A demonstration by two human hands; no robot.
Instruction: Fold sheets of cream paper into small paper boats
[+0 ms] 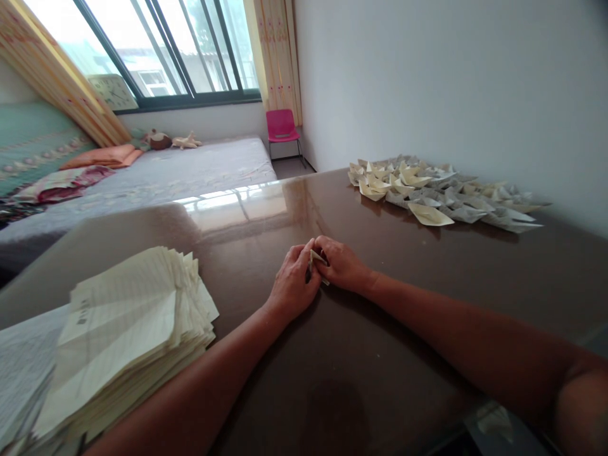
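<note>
Both hands meet over the middle of the brown table, around a small piece of folded paper (317, 256). My left hand (295, 278) has its fingers closed on the paper from the left. From the right, my right hand (342, 263) pinches the same paper, with its fingertips touching those of the left. Only a pale edge and corner of the folded paper show; the fingers cover the rest. To the left lies a thick stack of lined paper sheets (123, 329). Many folded paper boats (430, 215) are gathered at the back right of the table.
The glossy brown table (403, 373) reaches to the white wall on the right. Printed sheets (28, 361) lie under and beside the stack. Beyond the table are a bed (228, 161) and a pink chair (282, 126) below a window.
</note>
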